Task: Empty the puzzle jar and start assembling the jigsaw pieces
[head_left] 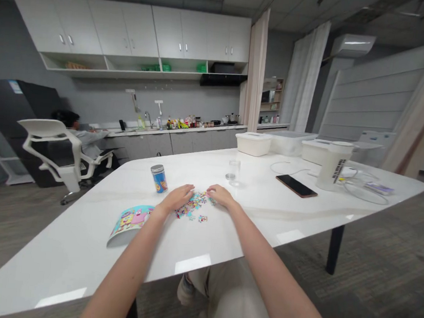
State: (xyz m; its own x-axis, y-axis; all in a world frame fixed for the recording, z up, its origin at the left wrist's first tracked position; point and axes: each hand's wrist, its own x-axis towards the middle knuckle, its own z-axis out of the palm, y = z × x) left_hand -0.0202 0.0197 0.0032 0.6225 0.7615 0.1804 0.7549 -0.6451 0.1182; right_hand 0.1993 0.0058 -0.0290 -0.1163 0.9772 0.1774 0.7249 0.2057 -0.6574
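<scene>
A heap of small colourful puzzle pieces (193, 207) lies on the white table (227, 238) in front of me. My left hand (176, 197) rests palm down on the heap's left side, fingers stretched over the pieces. My right hand (221, 195) lies on the heap's right side, fingers bent down onto the pieces. Whether either hand grips a piece is hidden. A curled cartoon picture sheet (130, 221) lies to the left. A small blue printed can (159, 178) stands behind the left hand.
A clear glass (234, 172) stands beyond the pieces. A phone (296, 186), a white jug (334, 165), cables and white tubs (253, 143) sit at the far right. A person sits in a white chair (56, 151) at the back left, near the kitchen counter.
</scene>
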